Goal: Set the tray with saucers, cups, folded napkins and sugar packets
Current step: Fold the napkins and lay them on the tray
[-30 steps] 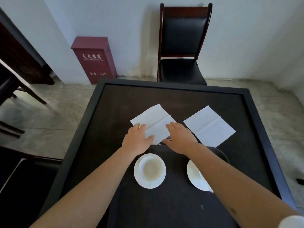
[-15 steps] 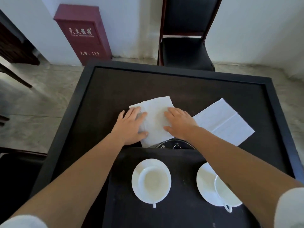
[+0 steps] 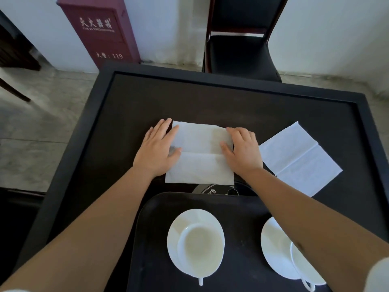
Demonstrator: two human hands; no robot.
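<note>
Napkin (image 3: 200, 152) lies square, crease running left-right.

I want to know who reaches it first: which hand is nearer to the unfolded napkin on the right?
Right. The right hand lies just beside the unfolded napkin; the left hand is farther, across the other napkin.

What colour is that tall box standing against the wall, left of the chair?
Dark red, with pale lettering and the number 119; the tall metal box shows in the head view.
</note>
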